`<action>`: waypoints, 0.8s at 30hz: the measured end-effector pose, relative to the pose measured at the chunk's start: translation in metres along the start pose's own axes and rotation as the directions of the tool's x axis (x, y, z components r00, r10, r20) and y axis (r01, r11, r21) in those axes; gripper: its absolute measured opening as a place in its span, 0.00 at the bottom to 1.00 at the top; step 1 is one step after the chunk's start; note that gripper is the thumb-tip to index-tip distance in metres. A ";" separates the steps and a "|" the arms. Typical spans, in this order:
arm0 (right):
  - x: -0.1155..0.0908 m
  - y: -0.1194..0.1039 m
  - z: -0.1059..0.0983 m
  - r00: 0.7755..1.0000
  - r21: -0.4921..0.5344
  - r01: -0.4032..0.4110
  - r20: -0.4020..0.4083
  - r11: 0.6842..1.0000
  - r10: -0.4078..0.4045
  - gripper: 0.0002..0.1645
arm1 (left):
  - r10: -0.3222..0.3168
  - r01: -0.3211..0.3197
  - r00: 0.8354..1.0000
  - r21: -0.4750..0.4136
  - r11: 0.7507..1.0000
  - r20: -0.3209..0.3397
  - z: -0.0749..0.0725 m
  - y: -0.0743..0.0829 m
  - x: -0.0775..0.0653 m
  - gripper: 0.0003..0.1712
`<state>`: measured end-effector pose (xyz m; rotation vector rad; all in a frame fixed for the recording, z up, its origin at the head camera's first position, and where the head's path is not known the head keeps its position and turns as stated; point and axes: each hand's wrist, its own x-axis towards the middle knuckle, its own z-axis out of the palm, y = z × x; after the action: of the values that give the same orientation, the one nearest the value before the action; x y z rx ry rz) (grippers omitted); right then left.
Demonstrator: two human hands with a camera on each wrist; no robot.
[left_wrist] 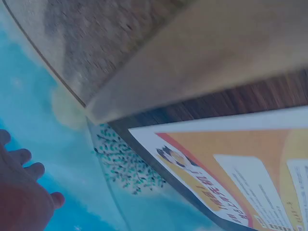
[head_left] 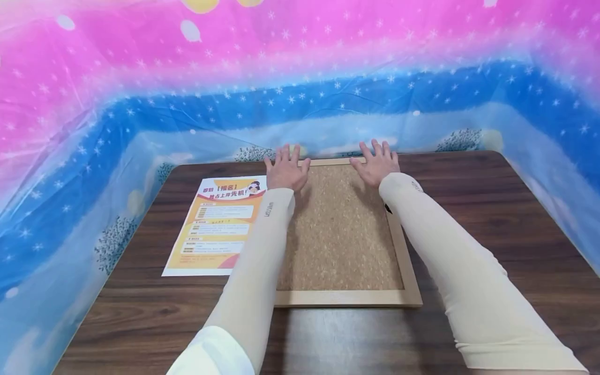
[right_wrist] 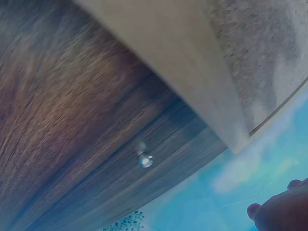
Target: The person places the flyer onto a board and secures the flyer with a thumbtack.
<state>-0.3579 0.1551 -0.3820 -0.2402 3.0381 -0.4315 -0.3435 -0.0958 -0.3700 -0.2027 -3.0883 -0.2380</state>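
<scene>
A cork board (head_left: pixel 344 229) with a pale wooden frame lies flat on the dark wood table (head_left: pixel 469 208). Over its far left corner my left hand (head_left: pixel 286 171) is held with fingers straight and spread, palm down. The right hand (head_left: pixel 376 165) is spread the same way over the far right corner. Neither hand holds anything. In the left wrist view the fingers (left_wrist: pixel 34 169) show at the lower left, apart from the board's corner. Just a bit of the right hand (right_wrist: pixel 286 211) appears in the right wrist view.
A printed orange and white poster (head_left: pixel 220 224) lies left of the board, partly behind the left sleeve (head_left: pixel 262 260). On the table right of the board is a small shiny round thing (right_wrist: pixel 145 160). A pink and blue patterned cloth (head_left: pixel 300 99) hangs around the table.
</scene>
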 end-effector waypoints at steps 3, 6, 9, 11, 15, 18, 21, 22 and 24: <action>-0.002 0.008 -0.002 1.000 0.012 -0.009 -0.008 1.000 0.009 0.47 | -0.019 0.019 1.000 -0.002 1.000 0.003 -0.002 -0.007 -0.001 0.36; -0.005 0.017 -0.005 1.000 0.015 -0.018 -0.006 1.000 0.018 0.47 | -0.040 0.040 0.999 -0.014 0.999 0.007 -0.004 -0.017 -0.003 0.36; -0.007 0.026 -0.007 1.000 0.011 -0.011 -0.009 1.000 0.011 0.48 | -0.058 0.058 0.998 -0.023 0.998 0.006 -0.006 -0.029 -0.006 0.36; -0.009 0.034 -0.008 1.000 0.017 0.000 -0.013 1.000 0.000 0.49 | -0.065 0.065 0.998 -0.029 0.997 0.000 -0.007 -0.036 -0.008 0.36; -0.013 0.048 -0.009 1.000 0.034 0.005 -0.030 0.999 -0.004 0.49 | -0.082 0.081 0.996 -0.041 0.996 -0.025 -0.008 -0.051 -0.012 0.36; -0.017 0.055 -0.010 0.999 0.044 0.000 -0.039 0.999 0.002 0.48 | -0.096 0.094 0.995 -0.052 0.994 -0.036 -0.008 -0.061 -0.015 0.36; -0.021 0.059 -0.011 0.999 0.063 -0.003 -0.041 0.998 0.006 0.47 | -0.109 0.107 0.993 -0.066 0.992 -0.033 -0.009 -0.070 -0.018 0.36; -0.022 0.060 -0.011 0.999 0.066 -0.004 -0.042 0.998 0.007 0.46 | -0.116 0.114 0.993 -0.065 0.991 -0.026 -0.009 -0.073 -0.018 0.36; -0.024 0.065 -0.011 0.999 0.074 -0.001 -0.046 0.997 0.005 0.46 | -0.126 0.124 0.992 -0.065 0.990 -0.019 -0.009 -0.079 -0.020 0.36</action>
<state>-0.3450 0.2232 -0.3887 -0.2242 3.0593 -0.5564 -0.3338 -0.1775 -0.3739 -0.0076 -3.0763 -0.3412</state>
